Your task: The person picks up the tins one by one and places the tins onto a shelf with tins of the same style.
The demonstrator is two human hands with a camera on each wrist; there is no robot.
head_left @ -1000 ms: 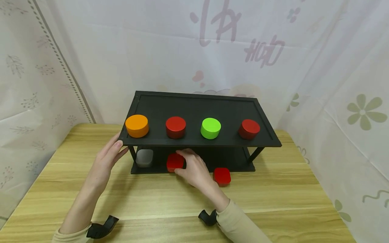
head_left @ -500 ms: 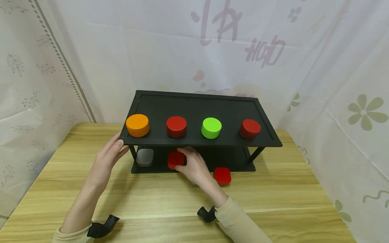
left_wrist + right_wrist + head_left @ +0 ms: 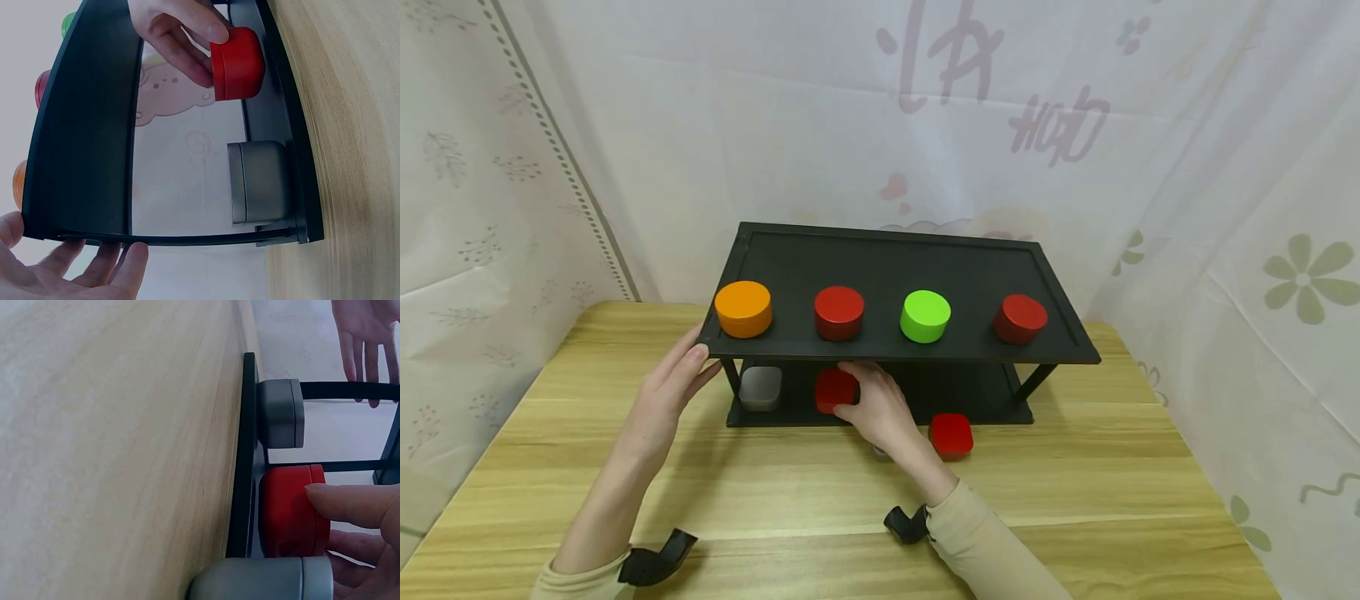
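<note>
My right hand pinches a small red lidded tin with rounded corners over the lower shelf of a black two-tier rack. In the right wrist view, the thumb presses its lid edge and the other fingers lie along the far side. My left hand touches the rack's left end, thumb at the upper front corner, fingers straight along the end. On the lower shelf a grey tin sits near that end. Another grey tin stands in front of the shelf, mostly hidden by the right forearm in the head view.
A second red tin stands on the wooden table right of the right wrist. Along the top shelf's front are an orange round piece, a green one and two red ones. A patterned curtain hangs behind.
The red tin and right hand have shifted slightly back, deeper over the lower shelf. Part of a grey tin now shows beneath the right forearm. The left hand stays at the rack's end.
</note>
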